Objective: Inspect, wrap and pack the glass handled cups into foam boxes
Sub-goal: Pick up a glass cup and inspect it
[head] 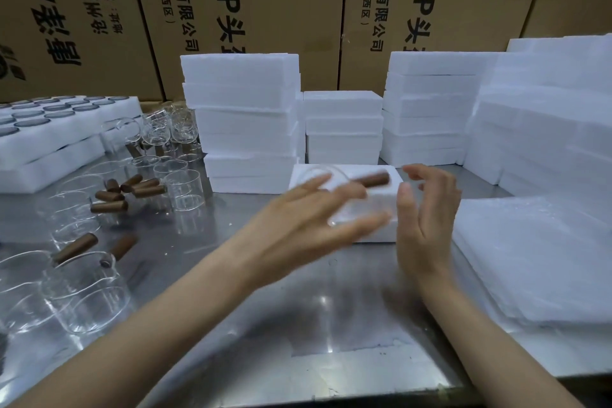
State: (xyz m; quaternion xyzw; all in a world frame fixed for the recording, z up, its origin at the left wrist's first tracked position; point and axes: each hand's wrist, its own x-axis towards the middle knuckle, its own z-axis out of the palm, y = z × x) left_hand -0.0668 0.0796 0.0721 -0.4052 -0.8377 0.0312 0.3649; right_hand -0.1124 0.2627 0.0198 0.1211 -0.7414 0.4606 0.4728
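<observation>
An open white foam box (384, 232) lies on the steel table at centre. In it sits a glass cup whose brown wooden handle (372, 179) shows at the far side. My left hand (308, 219) hovers over the box's near left part, fingers spread and blurred. My right hand (427, 205) stands beside the box's right end, palm facing left, fingers loosely bent, holding nothing. Several more glass cups with wooden handles (109, 205) crowd the table's left side.
Stacks of closed foam boxes (245, 116) rise behind the open one, with more at the back right (427, 116). A pile of white foam wrap sheets (536, 258) lies at right. A foam tray of glass pieces (49, 129) sits far left. Cardboard cartons (265, 10) wall the back.
</observation>
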